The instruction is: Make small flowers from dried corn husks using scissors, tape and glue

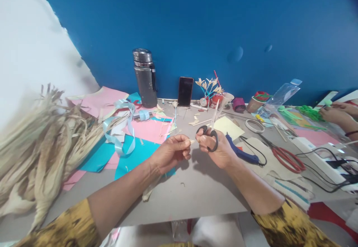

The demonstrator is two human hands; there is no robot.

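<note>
My left hand [175,150] is closed, pinching a small pale piece of corn husk [191,141] between thumb and finger. In my right hand [214,148] are black-handled scissors [214,139], their blades pointing up and away from me. The fingertips of that hand come close to the husk piece; whether they touch it I cannot tell. Under my left forearm lies a strip of husk [151,191]. Beyond my hands, small flowers of pale husk [209,84] on blue stems stand near the wall, and one more flower [175,105] lies nearer.
Dried corn husks [47,146] are heaped at left beside light-blue ribbon [120,150]. A flask [145,79] and a phone [185,91] stand along the wall. At right are a blue glue gun [243,153], red-handled scissors [288,159] and a power strip [321,161]. Another person's hand [337,112] handles green material.
</note>
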